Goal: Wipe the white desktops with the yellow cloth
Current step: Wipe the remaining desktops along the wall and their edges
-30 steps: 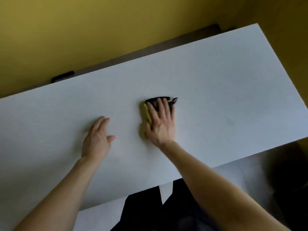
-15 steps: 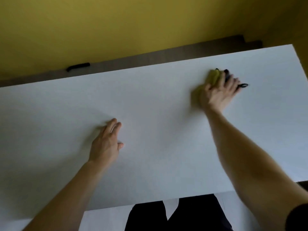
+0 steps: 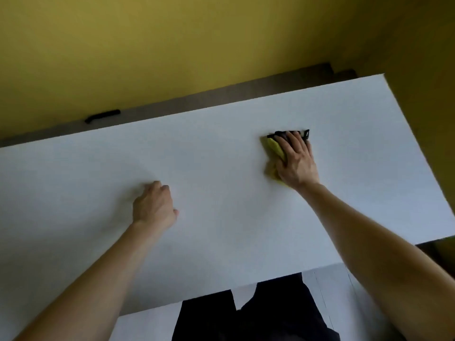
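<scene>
Right hand (image 3: 296,161) flat, fingers straight, pressing the yellow cloth (image 3: 274,147) onto the white desk (image 3: 221,156) — left hand (image 3: 154,207) clenched, empty, resting on desk

One head-worn wide-angle view looks steeply down and forward over the white desktop (image 3: 221,156) toward the yellow wall (image 3: 172,45).

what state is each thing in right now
white desktop, level, no marks visible
right hand, fingers straight, pressing on the yellow cloth
yellow cloth, folded, flat on the desktop under that hand
left hand, fingers curled, holding nothing, resting on the desktop
</scene>
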Demonstrator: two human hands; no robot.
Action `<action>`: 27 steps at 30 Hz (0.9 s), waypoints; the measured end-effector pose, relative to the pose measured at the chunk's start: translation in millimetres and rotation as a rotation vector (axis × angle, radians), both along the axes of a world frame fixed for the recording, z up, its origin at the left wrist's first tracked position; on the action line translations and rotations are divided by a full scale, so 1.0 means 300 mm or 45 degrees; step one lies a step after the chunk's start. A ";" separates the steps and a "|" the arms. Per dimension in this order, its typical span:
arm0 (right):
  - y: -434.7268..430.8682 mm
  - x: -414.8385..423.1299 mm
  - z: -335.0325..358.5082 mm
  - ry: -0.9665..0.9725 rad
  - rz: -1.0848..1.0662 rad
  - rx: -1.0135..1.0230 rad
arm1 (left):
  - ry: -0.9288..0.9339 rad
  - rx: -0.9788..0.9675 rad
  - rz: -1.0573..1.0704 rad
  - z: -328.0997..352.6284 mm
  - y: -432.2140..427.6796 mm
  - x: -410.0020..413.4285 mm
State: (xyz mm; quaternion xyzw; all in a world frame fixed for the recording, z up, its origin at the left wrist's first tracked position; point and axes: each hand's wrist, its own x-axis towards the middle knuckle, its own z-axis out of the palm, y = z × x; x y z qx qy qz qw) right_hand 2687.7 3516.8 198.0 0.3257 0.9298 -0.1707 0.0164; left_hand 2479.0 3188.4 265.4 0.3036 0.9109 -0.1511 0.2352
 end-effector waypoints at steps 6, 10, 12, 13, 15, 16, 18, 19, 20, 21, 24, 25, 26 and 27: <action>0.039 0.362 0.250 -0.343 -0.173 -0.185 | -0.068 -0.069 -0.265 0.067 0.307 0.134; -0.024 0.512 0.350 -0.140 -0.495 -0.308 | -0.406 0.133 -0.238 0.095 0.471 0.291; -0.068 0.603 0.363 -0.257 -0.433 -0.366 | -0.549 0.213 -0.156 0.084 0.529 0.371; -0.079 0.642 0.361 -0.339 -0.381 -0.373 | -0.602 0.249 -0.115 0.069 0.555 0.410; -0.070 0.699 0.354 -0.492 -0.257 -0.332 | -0.672 0.315 -0.046 0.033 0.606 0.485; -0.052 0.714 0.353 -0.550 -0.204 -0.311 | -0.691 0.342 -0.010 0.013 0.634 0.518; 0.003 0.727 0.359 -0.606 -0.120 -0.280 | -0.706 0.400 0.098 -0.036 0.699 0.576; 0.040 0.729 0.362 -0.616 -0.068 -0.248 | -0.703 0.433 0.172 -0.057 0.734 0.601; 0.080 0.732 0.367 -0.628 -0.011 -0.214 | -0.687 0.460 0.250 -0.073 0.766 0.625; 0.124 0.738 0.373 -0.639 0.042 -0.183 | -0.667 0.483 0.311 -0.093 0.797 0.649; 0.250 0.771 0.393 -0.645 0.187 -0.107 | -0.604 0.465 0.445 -0.117 0.849 0.694; 0.290 0.788 0.399 -0.648 0.230 -0.080 | -0.587 0.468 0.491 -0.114 0.858 0.702; 0.329 0.804 0.407 -0.653 0.262 -0.063 | -0.579 0.488 0.530 -0.101 0.867 0.711; 0.366 0.818 0.415 -0.646 0.283 -0.062 | -0.575 0.531 0.549 -0.079 0.875 0.720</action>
